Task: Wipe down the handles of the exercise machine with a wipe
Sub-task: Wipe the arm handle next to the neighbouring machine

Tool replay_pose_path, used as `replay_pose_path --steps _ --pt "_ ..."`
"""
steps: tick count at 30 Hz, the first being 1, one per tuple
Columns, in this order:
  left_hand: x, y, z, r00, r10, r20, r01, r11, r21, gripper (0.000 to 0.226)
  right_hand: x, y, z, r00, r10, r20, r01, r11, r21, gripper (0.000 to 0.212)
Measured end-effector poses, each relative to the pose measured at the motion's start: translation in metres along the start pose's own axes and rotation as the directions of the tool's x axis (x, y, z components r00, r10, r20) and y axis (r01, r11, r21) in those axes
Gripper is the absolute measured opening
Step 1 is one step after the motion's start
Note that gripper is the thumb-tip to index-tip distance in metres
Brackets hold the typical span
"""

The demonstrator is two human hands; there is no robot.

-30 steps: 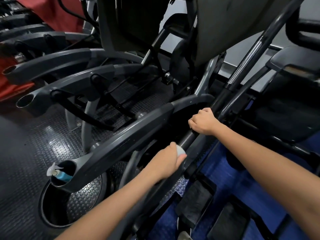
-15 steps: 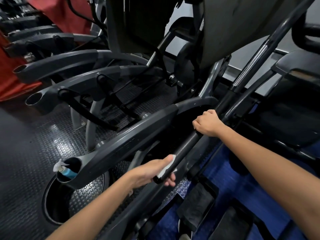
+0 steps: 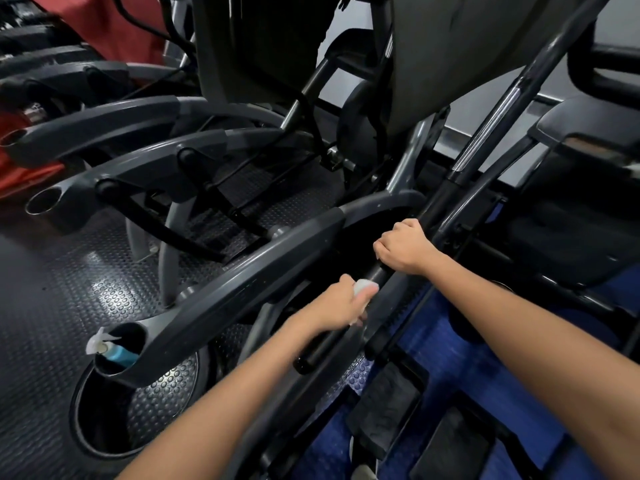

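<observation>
**Two hands on one diagonal handle**

Two hands share the black handle of the exercise machine, a long bar whose axis runs diagonally from its free end at lower centre up to the upper right, where it meets a chromed section. The right hand is clenched around the bar from above, knuckles facing left, forearm stretching in from the lower right. Just below it on the same bar, the left hand curls around the handle with a white wipe pressed between fingers and bar; this hand is motion-blurred, its forearm entering from the bottom edge. Beside the handle on the left, a grey curved side rail runs roughly parallel and ends in a cup holder containing a blue spray bottle with a white trigger. Studded black rubber floor lies beyond; dark foot pedals and blue floor covering sit beneath the arms.
</observation>
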State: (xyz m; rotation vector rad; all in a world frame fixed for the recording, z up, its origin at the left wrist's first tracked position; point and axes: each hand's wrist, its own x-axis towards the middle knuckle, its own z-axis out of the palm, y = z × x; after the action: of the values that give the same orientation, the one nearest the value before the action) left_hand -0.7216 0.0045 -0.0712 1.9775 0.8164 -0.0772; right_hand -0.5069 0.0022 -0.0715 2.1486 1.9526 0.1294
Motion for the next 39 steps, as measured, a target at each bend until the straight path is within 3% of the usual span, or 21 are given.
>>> replay_pose_path --steps 2,3,9,12,14,17,20,23,25,28,30,31,36,39 --pt "0.004 -0.007 -0.008 0.981 -0.025 0.190 0.095 0.925 -0.369 0.069 0.000 0.000 -0.001 1.000 -0.002 0.001 0.002 1.000 0.003 0.046" --pt "0.000 -0.011 -0.010 0.967 -0.053 0.251 0.164 0.880 -0.445 0.072 0.000 0.001 -0.001 1.000 -0.005 0.001 0.005 1.000 0.005 0.046" --pt "-0.061 -0.033 -0.013 0.932 -0.156 0.326 0.316 0.788 -0.528 0.076 0.001 0.001 0.000 1.000 0.017 -0.006 -0.016 0.998 0.064 0.060" --pt "-0.094 -0.051 -0.009 0.946 -0.133 0.296 0.272 0.821 -0.501 0.074 0.000 0.001 0.001 1.000 0.009 -0.023 -0.008 0.999 0.038 0.050" --pt "-0.105 -0.056 -0.001 0.975 -0.148 0.166 0.203 0.893 -0.401 0.069 0.000 0.001 0.001 1.000 0.009 -0.019 -0.009 0.999 0.035 0.047" --pt "-0.102 -0.050 0.008 0.986 -0.123 -0.113 0.134 0.986 0.097 0.061 0.001 0.000 0.001 1.000 0.011 -0.016 -0.010 1.000 0.028 0.047" --pt "-0.087 -0.023 0.014 0.971 0.022 -0.238 0.104 0.857 0.505 0.045 0.001 -0.001 0.000 1.000 0.013 -0.013 -0.013 1.000 0.023 0.046" --pt "-0.060 -0.001 0.022 0.950 0.128 -0.283 0.099 0.740 0.666 0.046 0.000 -0.002 -0.001 1.000 0.026 -0.010 -0.026 0.999 0.028 0.046" --pt "-0.042 0.004 0.016 0.965 0.076 -0.250 0.085 0.813 0.576 0.050 0.000 -0.003 -0.002 0.999 0.030 -0.011 -0.030 0.999 0.018 0.045" --pt "-0.024 -0.006 -0.004 0.999 -0.036 0.006 0.035 0.996 0.082 0.061 0.000 -0.003 -0.001 1.000 0.018 -0.010 -0.018 1.000 -0.007 0.044" --pt "-0.028 -0.015 -0.011 0.978 -0.046 0.206 0.110 0.945 -0.309 0.067 0.001 -0.002 0.001 1.000 0.018 -0.014 -0.018 1.000 0.007 0.045" --pt "-0.035 -0.020 -0.013 0.960 -0.071 0.271 0.185 0.888 -0.421 0.068 0.001 -0.001 0.002 1.000 0.021 -0.017 -0.021 1.000 0.018 0.045" --pt "-0.085 -0.058 -0.012 0.912 -0.057 0.406 0.327 0.696 -0.639 0.066 0.002 0.000 0.005 0.999 0.028 -0.039 -0.026 0.998 0.063 0.047" --pt "-0.109 -0.059 0.002 0.968 -0.144 0.204 0.238 0.785 -0.573 0.056 0.002 0.000 0.006 0.998 0.038 -0.052 -0.034 0.997 0.076 0.049"
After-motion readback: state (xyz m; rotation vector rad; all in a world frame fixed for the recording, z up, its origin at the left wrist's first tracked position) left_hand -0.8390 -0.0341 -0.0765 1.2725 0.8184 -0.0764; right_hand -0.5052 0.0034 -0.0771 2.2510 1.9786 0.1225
